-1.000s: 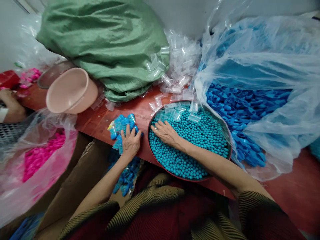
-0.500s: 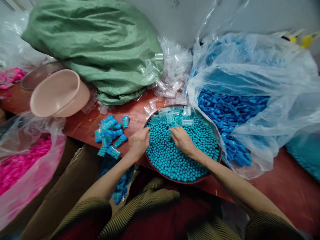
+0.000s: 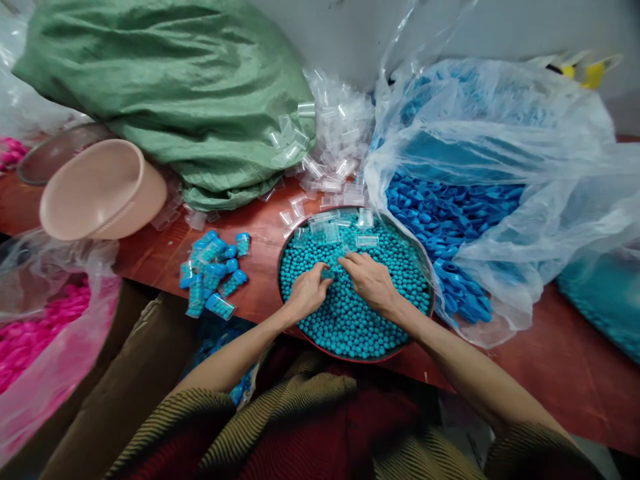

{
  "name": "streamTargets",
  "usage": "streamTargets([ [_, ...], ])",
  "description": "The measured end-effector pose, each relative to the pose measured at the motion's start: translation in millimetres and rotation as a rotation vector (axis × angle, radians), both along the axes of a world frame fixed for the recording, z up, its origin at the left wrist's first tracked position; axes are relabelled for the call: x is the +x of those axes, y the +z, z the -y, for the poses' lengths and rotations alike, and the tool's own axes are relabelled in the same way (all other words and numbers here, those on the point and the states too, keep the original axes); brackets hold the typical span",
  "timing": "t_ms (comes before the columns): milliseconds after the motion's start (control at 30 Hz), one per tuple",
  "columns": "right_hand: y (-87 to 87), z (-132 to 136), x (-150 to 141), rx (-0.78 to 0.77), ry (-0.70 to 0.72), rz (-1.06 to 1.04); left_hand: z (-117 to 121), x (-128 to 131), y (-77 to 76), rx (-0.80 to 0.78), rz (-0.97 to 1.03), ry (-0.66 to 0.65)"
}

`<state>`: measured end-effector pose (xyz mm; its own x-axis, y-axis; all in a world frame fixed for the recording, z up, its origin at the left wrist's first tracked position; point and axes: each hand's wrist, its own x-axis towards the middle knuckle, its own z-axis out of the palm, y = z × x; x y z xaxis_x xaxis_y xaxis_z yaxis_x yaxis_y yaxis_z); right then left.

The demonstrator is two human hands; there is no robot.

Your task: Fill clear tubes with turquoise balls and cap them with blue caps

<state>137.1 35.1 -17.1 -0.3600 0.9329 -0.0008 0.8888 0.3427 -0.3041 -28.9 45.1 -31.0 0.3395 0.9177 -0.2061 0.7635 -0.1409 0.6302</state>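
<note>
A round, red-rimmed tray holds a layer of small teal beads. Several clear plastic tubes lie on the beads at its far side. Above the middle of the tray, my left hand has thumb and fingers curled together; a teal patch shows between them, too small to name. My right hand is just to its right, fingertips pinched low over the beads. What it pinches is hidden. Left of the tray, a small pile of bead-filled clear tubes with blue caps rests on the table.
More clear tubes are heaped behind the tray, beside a green sack. A clear bag of blue plastic pieces stands at right. A pale pink basin and a bag of pink pieces are left. The table is reddish.
My left hand has moved right, from the tray's left rim to over the beads near my right hand. My right hand stays over the beads. The whole view has shifted slightly.
</note>
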Motion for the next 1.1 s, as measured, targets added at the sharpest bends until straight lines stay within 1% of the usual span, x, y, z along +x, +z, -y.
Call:
streamTargets([
  [33, 4.5, -8.0, -3.6, 0.023, 0.031, 0.093, -1.1, -3.1, 0.5, 0.0, -0.021, 0.016],
  [100, 8.3, -23.5, -11.3, -0.013, 0.046, 0.227, -4.4, -7.6, 0.7, -0.016, -0.038, 0.045],
  [167, 5.9, -33.9, -15.7, -0.093, 0.018, 0.26, -7.9, -8.9, -1.4, -0.031, -0.013, 0.085],
  [200, 3.1, -36.1, -15.8, -0.123, -0.008, 0.227, -9.5, -8.3, -3.3, -0.042, 0.024, 0.113],
  [233, -0.3, -36.4, -14.5, -0.147, -0.044, 0.152, -10.9, -7.0, -5.6, -0.061, 0.079, 0.147],
  [300, -7.6, -31.9, -9.5, -0.221, -0.143, -0.134, -12.8, -2.0, -10.6, -0.136, 0.233, 0.231],
  [333, -11.1, -27.9, -7.0, -0.29, -0.215, -0.324, -13.5, 1.5, -12.7, -0.189, 0.324, 0.274],
  [400, -16.5, -18.1, -4.7, -0.484, -0.367, -0.72, -14.3, 9.8, -15.2, -0.29, 0.488, 0.335],
  [467, -19.7, -8.4, -7.0, -0.671, -0.462, -1.016, -14.9, 18.5, -15.2, -0.326, 0.561, 0.349],
  [500, -20.5, -4.3, -9.4, -0.738, -0.477, -1.111, -15.1, 22.3, -14.6, -0.318, 0.558, 0.34],
  [567, -21.1, 1.2, -14.5, -0.8, -0.479, -1.23, -15.6, 27.7, -13.1, -0.298, 0.518, 0.306],
  [633, -22.0, 3.0, -17.4, -0.789, -0.508, -1.302, -16.6, 29.3, -11.8, -0.296, 0.492, 0.269],
  [700, -24.7, 2.5, -16.8, -0.736, -0.544, -1.325, -18.3, 27.0, -10.4, -0.28, 0.453, 0.209],
  [767, -28.5, 1.5, -12.9, -0.701, -0.539, -1.259, -20.6, 22.0, -8.5, -0.248, 0.369, 0.11],
  [800, -29.7, 1.0, -10.1, -0.69, -0.522, -1.187, -21.7, 19.1, -7.5, -0.24, 0.321, 0.049],
  [833, -30.0, 0.4, -7.0, -0.682, -0.489, -1.088, -22.6, 16.3, -6.6, -0.237, 0.277, -0.016],
  [900, -26.0, -2.2, -0.7, -0.646, -0.356, -0.816, -23.1, 11.8, -5.4, -0.219, 0.192, -0.129],
  [933, -21.7, -4.8, 2.0, -0.584, -0.287, -0.643, -22.5, 10.6, -5.4, -0.197, 0.147, -0.164],
  [1000, -10.0, -13.8, 5.4, -0.353, -0.2, -0.288, -19.6, 10.2, -6.5, -0.121, 0.057, -0.184],
  [1067, 1.8, -27.6, 5.9, -0.092, -0.183, -0.009, -15.3, 12.2, -8.1, -0.008, -0.011, -0.182],
  [1100, 6.2, -35.6, 5.5, -0.009, -0.179, 0.086, -13.0, 13.6, -8.7, 0.053, -0.037, -0.193],
])
